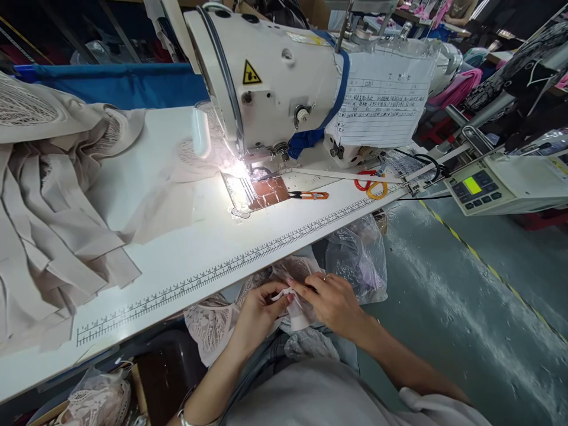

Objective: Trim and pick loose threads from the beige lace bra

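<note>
Over my lap, just off the table's front edge, my left hand (262,309) pinches the pale beige lace garment (300,313) between thumb and fingers. My right hand (331,299) has its fingers closed on the same cloth, close to the left fingertips. A lace part of the garment hangs below and left of my left wrist. The white sewing machine (275,77) stands beyond my hands with its needle lamp lit. Beige fabric lies on the table behind the needle area.
Beige strips (66,236) are heaped at the table's left. Orange snips (308,195) and red-handled scissors (364,180) lie near the machine. A control box (488,183) is at right. A plastic bag (359,260) hangs below the front edge; a ruler strip (239,266) runs along it.
</note>
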Demonstrator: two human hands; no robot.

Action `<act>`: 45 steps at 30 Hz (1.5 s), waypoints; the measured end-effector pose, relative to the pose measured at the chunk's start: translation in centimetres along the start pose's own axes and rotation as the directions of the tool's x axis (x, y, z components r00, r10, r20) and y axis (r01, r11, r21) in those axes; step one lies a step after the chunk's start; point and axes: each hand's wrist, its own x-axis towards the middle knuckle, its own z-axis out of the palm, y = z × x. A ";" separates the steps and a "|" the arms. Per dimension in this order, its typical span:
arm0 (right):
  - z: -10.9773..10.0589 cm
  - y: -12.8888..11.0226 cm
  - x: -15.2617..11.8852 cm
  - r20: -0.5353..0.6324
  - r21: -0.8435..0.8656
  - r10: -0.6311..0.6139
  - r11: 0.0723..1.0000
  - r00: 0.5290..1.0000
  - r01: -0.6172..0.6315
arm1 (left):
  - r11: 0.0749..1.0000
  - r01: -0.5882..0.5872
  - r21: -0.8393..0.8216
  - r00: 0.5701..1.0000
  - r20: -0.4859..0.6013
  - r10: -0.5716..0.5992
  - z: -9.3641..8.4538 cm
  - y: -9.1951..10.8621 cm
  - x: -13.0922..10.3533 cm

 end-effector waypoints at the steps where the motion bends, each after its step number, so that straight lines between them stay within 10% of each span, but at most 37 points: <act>1: 0.0 0.0 0.0 0.003 -0.002 -0.002 1.000 1.000 0.002 | 1.000 -0.001 -0.002 1.000 0.001 0.001 0.0 0.0 0.0; 18: 0.7 -0.1 -0.3 -0.035 -0.049 0.004 0.999 0.999 -0.006 | 0.998 -0.045 0.054 0.999 0.021 0.044 0.0 0.0 -0.1; 23: 1.2 -0.5 -0.4 -0.046 0.304 0.142 0.945 0.989 -0.121 | 0.993 -0.079 0.087 0.997 0.030 0.076 0.0 0.2 0.0; 27: 1.1 -0.9 0.4 0.104 0.744 0.321 0.603 0.941 -0.288 | 0.979 -0.159 0.127 0.983 0.108 0.145 0.4 0.2 0.2; 32: 1.7 -0.7 1.3 0.391 0.912 0.374 -0.279 0.841 -0.300 | 0.947 -0.248 0.206 0.964 0.148 0.220 0.9 0.7 -0.1; 34: 2.3 -0.8 1.4 0.423 0.857 0.383 -0.464 0.821 -0.225 | 0.924 -0.290 0.248 0.954 0.156 0.257 1.2 1.1 -0.2; 42: 2.5 0.1 1.4 0.435 0.796 0.401 -0.590 0.806 -0.136 | 0.935 -0.286 0.208 0.950 0.188 0.248 1.4 1.1 -0.1; 45: 1.3 3.0 1.4 0.289 0.879 0.564 -0.477 0.774 0.019 | 0.957 -0.206 0.205 0.973 0.147 0.178 0.2 0.3 -0.2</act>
